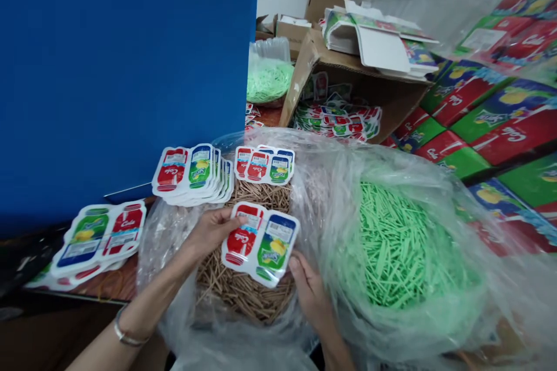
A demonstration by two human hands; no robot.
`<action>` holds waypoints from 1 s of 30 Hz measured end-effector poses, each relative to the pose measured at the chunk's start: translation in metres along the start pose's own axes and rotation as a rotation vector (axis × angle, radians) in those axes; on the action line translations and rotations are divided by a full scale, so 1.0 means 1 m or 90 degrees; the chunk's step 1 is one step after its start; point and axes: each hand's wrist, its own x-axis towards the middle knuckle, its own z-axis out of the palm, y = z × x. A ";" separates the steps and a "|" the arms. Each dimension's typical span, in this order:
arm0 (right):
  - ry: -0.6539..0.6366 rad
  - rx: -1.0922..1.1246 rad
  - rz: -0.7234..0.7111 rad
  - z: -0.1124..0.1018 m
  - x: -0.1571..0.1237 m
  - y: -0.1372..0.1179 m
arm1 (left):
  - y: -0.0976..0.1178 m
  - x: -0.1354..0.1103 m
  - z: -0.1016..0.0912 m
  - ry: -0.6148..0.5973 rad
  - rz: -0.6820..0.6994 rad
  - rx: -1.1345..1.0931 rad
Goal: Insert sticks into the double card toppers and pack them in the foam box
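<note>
Between my two hands is a printed double pouch (260,245), one half red with "Cola", the other green and blue with a lemon. My left hand (216,231) pinches its upper left edge, thumb on the front. My right hand (307,278) is closed at its lower right edge, with some fingers hidden behind it. Below the pouch lie many brown sticks (243,295) in a clear plastic bag (174,237). Just beyond, a few similar pouches (264,164) rest on the sticks, beside a fanned stack of pouches (191,175).
Another pouch stack (100,237) lies at the left. Green sticks (394,249) fill a clear bag on the right. A cardboard box (300,78) behind holds many pouches. Printed cartons (500,122) are piled at the right, and a blue panel (126,64) stands at the left.
</note>
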 end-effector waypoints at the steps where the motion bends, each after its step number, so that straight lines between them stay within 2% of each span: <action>1: -0.046 -0.064 -0.032 0.000 -0.003 0.005 | -0.003 0.000 -0.007 0.027 0.018 -0.010; 3: -0.120 -0.246 -0.120 0.002 -0.010 0.017 | -0.006 -0.002 -0.017 0.091 0.066 -0.047; 5: -0.150 -0.446 -0.196 0.007 -0.018 0.032 | -0.010 -0.004 -0.023 0.157 0.108 -0.104; 7: -0.126 -0.605 -0.223 0.015 -0.025 0.048 | -0.013 -0.006 -0.024 0.201 0.125 -0.156; 10: -0.069 -0.740 -0.249 0.026 -0.033 0.070 | -0.016 -0.010 -0.018 0.189 0.112 -0.174; 14: -0.043 -0.788 -0.350 0.036 -0.040 0.089 | -0.016 -0.013 -0.012 0.159 0.113 -0.172; 18: -0.025 -0.798 -0.335 0.041 -0.040 0.090 | -0.014 -0.014 -0.013 0.150 0.115 -0.170; 20: -0.041 -0.800 -0.341 0.040 -0.039 0.088 | -0.014 -0.013 -0.013 0.146 0.105 -0.173; 22: -0.084 -0.793 -0.387 0.037 -0.038 0.088 | -0.014 -0.013 -0.012 0.143 0.098 -0.177; 25: -0.095 -0.776 -0.432 0.030 -0.039 0.089 | -0.013 -0.014 -0.009 0.135 0.095 -0.180; 28: -0.070 -0.786 -0.419 0.026 -0.038 0.083 | -0.010 -0.015 -0.009 0.125 0.096 -0.189; 30: -0.073 -0.802 -0.378 0.022 -0.033 0.073 | -0.008 -0.017 -0.011 0.134 0.100 -0.203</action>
